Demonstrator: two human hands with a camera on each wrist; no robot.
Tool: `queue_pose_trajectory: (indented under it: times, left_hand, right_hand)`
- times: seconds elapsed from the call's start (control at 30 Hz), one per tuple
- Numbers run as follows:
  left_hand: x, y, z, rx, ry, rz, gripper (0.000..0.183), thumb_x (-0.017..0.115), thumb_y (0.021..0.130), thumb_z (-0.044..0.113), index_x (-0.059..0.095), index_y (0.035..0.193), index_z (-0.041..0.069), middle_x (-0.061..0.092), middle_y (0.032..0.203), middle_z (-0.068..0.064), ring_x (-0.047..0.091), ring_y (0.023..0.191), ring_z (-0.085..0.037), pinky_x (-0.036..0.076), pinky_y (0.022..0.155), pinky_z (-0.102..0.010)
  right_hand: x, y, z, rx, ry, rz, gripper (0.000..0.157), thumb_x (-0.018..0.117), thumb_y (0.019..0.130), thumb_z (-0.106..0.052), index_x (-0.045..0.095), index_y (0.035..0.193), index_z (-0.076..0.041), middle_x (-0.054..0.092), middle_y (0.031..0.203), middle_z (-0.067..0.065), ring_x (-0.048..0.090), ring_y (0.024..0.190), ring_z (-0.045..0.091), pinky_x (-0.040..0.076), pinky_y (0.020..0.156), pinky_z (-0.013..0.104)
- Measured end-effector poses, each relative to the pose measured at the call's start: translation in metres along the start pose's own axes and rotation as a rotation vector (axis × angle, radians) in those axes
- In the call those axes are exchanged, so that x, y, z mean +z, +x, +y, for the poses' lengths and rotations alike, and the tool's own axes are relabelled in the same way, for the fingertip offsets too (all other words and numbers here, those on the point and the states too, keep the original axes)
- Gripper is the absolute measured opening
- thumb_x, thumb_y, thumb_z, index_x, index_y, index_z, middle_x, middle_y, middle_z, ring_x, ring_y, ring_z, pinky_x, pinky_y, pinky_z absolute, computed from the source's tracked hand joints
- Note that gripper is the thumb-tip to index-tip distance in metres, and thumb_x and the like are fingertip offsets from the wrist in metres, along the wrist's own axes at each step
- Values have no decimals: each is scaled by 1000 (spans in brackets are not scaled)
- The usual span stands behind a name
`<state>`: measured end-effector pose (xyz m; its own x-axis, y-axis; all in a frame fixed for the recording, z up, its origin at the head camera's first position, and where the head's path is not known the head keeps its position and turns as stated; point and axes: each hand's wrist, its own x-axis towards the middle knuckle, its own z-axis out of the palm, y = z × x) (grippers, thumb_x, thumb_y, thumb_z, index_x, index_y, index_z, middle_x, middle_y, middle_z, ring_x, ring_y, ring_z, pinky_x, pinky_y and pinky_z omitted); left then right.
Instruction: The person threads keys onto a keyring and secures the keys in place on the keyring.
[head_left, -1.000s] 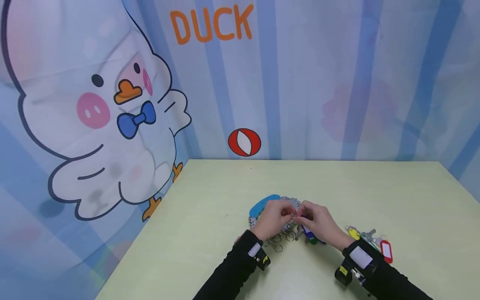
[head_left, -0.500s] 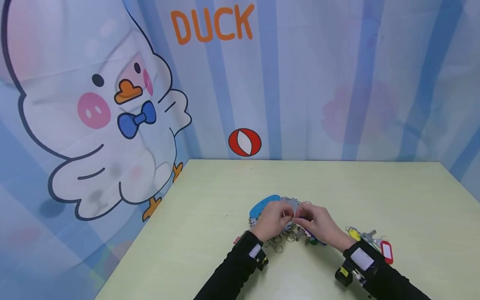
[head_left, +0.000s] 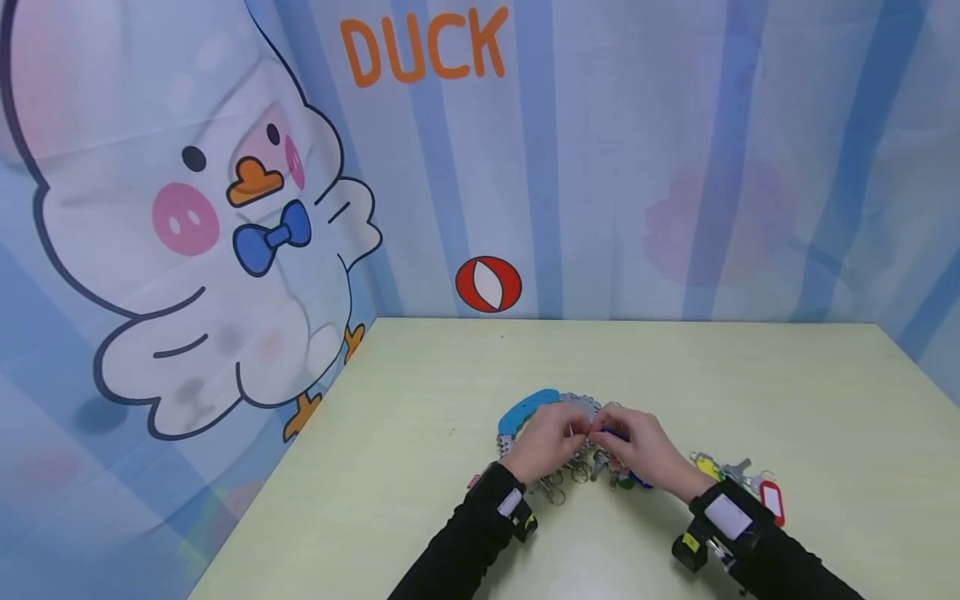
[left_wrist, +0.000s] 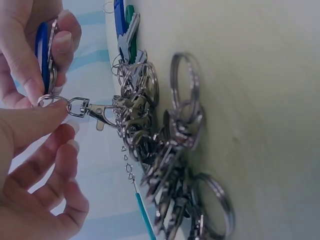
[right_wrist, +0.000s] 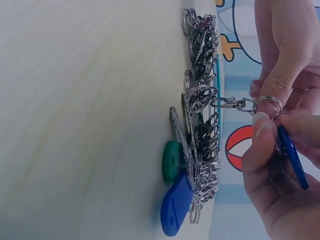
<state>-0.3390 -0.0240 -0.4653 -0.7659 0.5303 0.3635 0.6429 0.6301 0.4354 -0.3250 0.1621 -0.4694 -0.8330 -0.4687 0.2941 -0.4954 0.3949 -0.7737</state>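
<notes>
My left hand (head_left: pixel 549 437) pinches a metal split ring (right_wrist: pixel 270 98) between thumb and fingers. The ring hangs from a swivel clasp (left_wrist: pixel 92 111), which joins a chain crowded with other metal clasps and rings (left_wrist: pixel 137 115). Fingertips of my right hand (head_left: pixel 633 442) meet the left ones at that ring. The right hand grips a blue key tag (right_wrist: pixel 293 157) with a silver key beside it (left_wrist: pixel 53 42). A second blue tag (right_wrist: pixel 176 202) and a green one (right_wrist: pixel 171 161) hang with keys from the bunch. A blue curved piece (head_left: pixel 527 410) lies behind the left hand.
Right of the right wrist lie loose keys (head_left: pixel 738 469), a yellow tag (head_left: pixel 707 467) and a red-framed tag (head_left: pixel 772 500) on the pale table (head_left: pixel 420 392). A small red item (head_left: pixel 473 481) shows beside the left wrist. A printed duck curtain (head_left: pixel 600 167) stands behind.
Both hands stay over the bunch of clasps, with only small shifts of the fingers. The blue tag in the right hand tilts slightly between frames.
</notes>
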Motion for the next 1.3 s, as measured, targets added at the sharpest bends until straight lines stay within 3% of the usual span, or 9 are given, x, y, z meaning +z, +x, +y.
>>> queue_pose_trajectory:
  times: [0.13, 0.4, 0.73, 0.93, 1.1, 1.3]
  left_hand:
    - [1, 0, 0, -28, 10, 22, 10, 66, 89, 6, 73, 89, 12, 70, 85, 1, 55, 72, -2, 41, 62, -10]
    - [1, -1, 1, -174, -46, 30, 10, 65, 89, 7, 73, 85, 11, 68, 81, 1, 52, 70, -2, 41, 58, -12]
    - [0, -1, 2, -25, 3, 17, 11, 64, 90, 7, 72, 92, 14, 68, 88, 2, 52, 71, -2, 39, 59, -11]
    - [0, -1, 2, -80, 28, 50, 8, 68, 89, 11, 73, 84, 14, 68, 86, 2, 56, 75, -5, 40, 62, -11]
    - [-1, -2, 3, -144, 8, 79, 8, 69, 87, 10, 72, 80, 13, 66, 81, 1, 56, 74, -6, 41, 62, -12]
    - [-2, -2, 3, -92, -20, 44, 7, 68, 88, 8, 71, 89, 14, 64, 86, 0, 55, 76, -12, 39, 63, -13]
  right_hand:
    - [0, -1, -1, 18, 3, 1, 6, 61, 94, -14, 60, 94, -8, 63, 70, 15, 56, 50, 15, 49, 45, 31]
    - [1, -3, -2, 26, -28, -11, 5, 63, 92, -11, 64, 95, -7, 64, 75, 14, 54, 49, 16, 46, 45, 25]
    - [2, -2, 1, 12, -47, 58, 7, 63, 92, -14, 63, 91, -7, 63, 68, 13, 54, 48, 13, 47, 44, 25]
    - [2, -2, 1, 10, -44, 36, 5, 64, 92, -13, 64, 92, -8, 63, 69, 13, 55, 48, 15, 46, 45, 24]
    - [2, -3, 1, 4, -33, 7, 4, 64, 91, -12, 64, 92, -7, 64, 73, 13, 51, 48, 8, 44, 44, 23]
    - [2, -1, 1, -23, -82, 67, 5, 65, 91, -13, 66, 88, -9, 68, 78, 9, 54, 56, 4, 44, 51, 21]
